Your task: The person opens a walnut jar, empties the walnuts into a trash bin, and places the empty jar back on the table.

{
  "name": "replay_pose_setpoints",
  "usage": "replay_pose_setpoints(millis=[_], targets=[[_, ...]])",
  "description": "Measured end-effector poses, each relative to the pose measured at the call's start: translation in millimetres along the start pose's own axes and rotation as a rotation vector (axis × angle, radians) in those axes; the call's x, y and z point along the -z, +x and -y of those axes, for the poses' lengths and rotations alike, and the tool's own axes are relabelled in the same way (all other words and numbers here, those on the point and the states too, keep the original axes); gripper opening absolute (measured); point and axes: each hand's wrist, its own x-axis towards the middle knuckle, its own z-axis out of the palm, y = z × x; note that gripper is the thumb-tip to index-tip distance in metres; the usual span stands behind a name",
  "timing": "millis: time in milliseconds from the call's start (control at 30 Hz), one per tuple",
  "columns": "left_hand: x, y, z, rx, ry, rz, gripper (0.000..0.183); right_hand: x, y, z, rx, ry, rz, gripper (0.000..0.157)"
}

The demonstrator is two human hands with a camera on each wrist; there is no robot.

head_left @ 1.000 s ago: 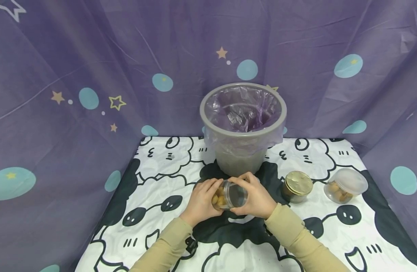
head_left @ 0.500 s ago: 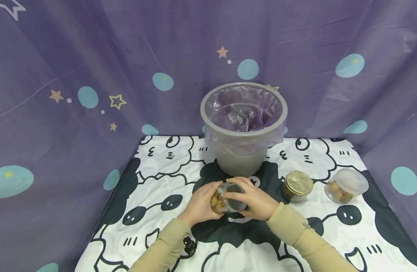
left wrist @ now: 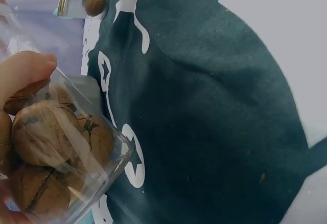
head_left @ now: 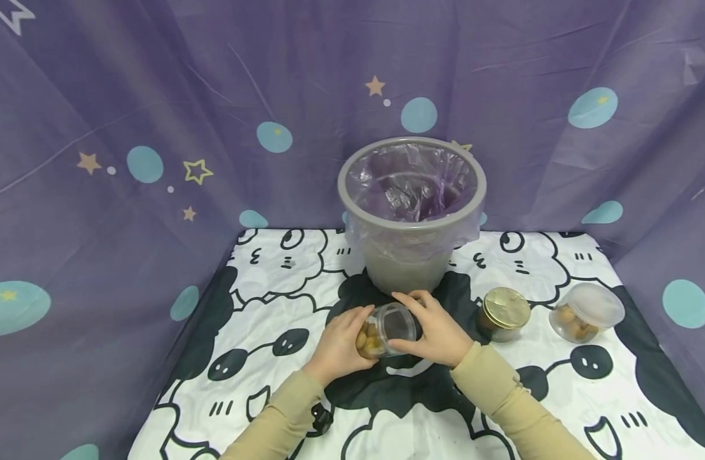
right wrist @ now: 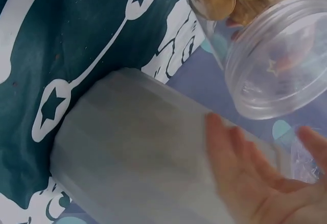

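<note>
A clear plastic jar (head_left: 374, 338) lies tilted on its side between my hands, its lidded end facing right. Inside are several brown, round, walnut-like pieces (left wrist: 46, 137). My left hand (head_left: 342, 342) grips the jar's body, with the thumb (left wrist: 30, 68) across its wall. The transparent screw lid (right wrist: 278, 65) sits on the jar's mouth. Close beside the lid is my right hand (head_left: 435, 329); its fingers (right wrist: 219, 152) are spread and extended, apart from the lid in the right wrist view.
A grey bin (head_left: 407, 271) with a purple liner (head_left: 410, 191) stands behind the hands. To the right are a gold-lidded jar (head_left: 504, 313) and a tilted, white-lidded jar (head_left: 585, 313) with brown contents. A patterned cloth (head_left: 283, 281) covers the table; a purple curtain (head_left: 306, 70) hangs behind.
My right hand has shifted around the lid; its fingers lay across it half a second ago and are now drawn off it. The left hand keeps its grip on the jar.
</note>
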Motion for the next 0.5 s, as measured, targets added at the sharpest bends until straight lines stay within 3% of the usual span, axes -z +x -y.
replay_pose_setpoints(millis=[133, 500], targets=[[0.8, 1.4, -1.3, -0.014, 0.015, 0.007, 0.100, -3.7, 1.4, 1.2, -0.081, -0.010, 0.050, 0.080], [1.0, 2.6, -1.0, -0.015, 0.047, 0.032, 0.100, -4.6, 4.9, 7.2, -0.141, -0.027, 0.076, 0.081]])
